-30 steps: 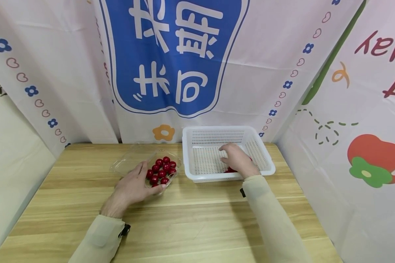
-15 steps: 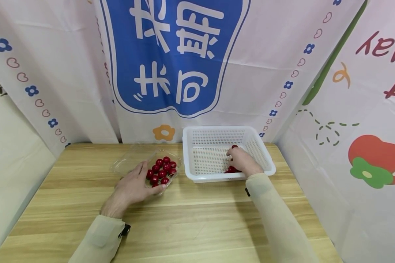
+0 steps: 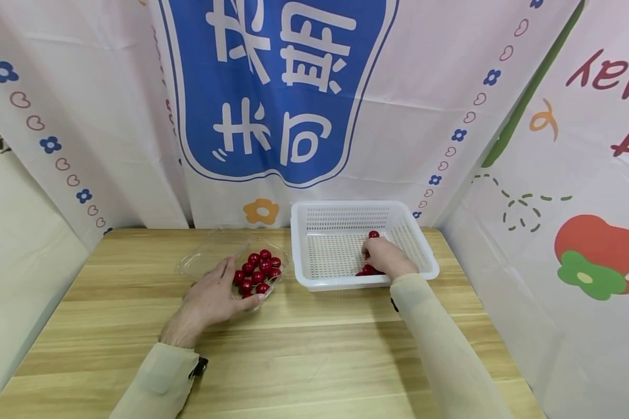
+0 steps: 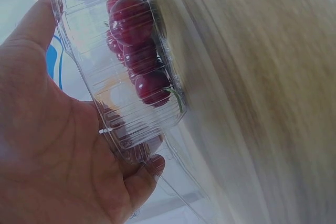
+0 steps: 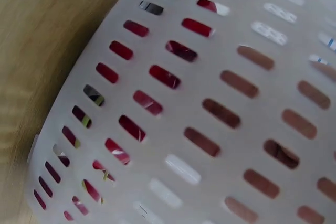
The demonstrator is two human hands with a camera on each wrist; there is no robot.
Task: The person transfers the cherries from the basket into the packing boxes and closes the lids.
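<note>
At the left, my left hand (image 3: 209,297) grips a clear plastic clamshell box (image 4: 100,72), thumb on its near side and fingers on the other. Several dark red cherries (image 3: 257,277) lie in the box; one shows a green stem in the left wrist view. My right hand (image 3: 385,256) reaches down into a white perforated plastic basket (image 3: 301,244), its fingers pinching a cherry (image 3: 367,255), mostly hidden by them. More cherries (image 3: 368,270) lie below the hand, and a single cherry (image 3: 374,234) lies just beyond it. The right wrist view shows mainly the basket's slotted wall (image 5: 173,114).
The box's transparent lid (image 3: 199,256) lies folded back to the left. Both containers stand near the back edge of a wooden table (image 3: 304,355). Printed cloths hang behind the table and at its sides, with a blue sign (image 3: 272,87) in the middle.
My right hand shifted slightly right within the basket, and its spread fingers came together lower down. The single cherry beyond it came into view. The left hand and box stayed still.
</note>
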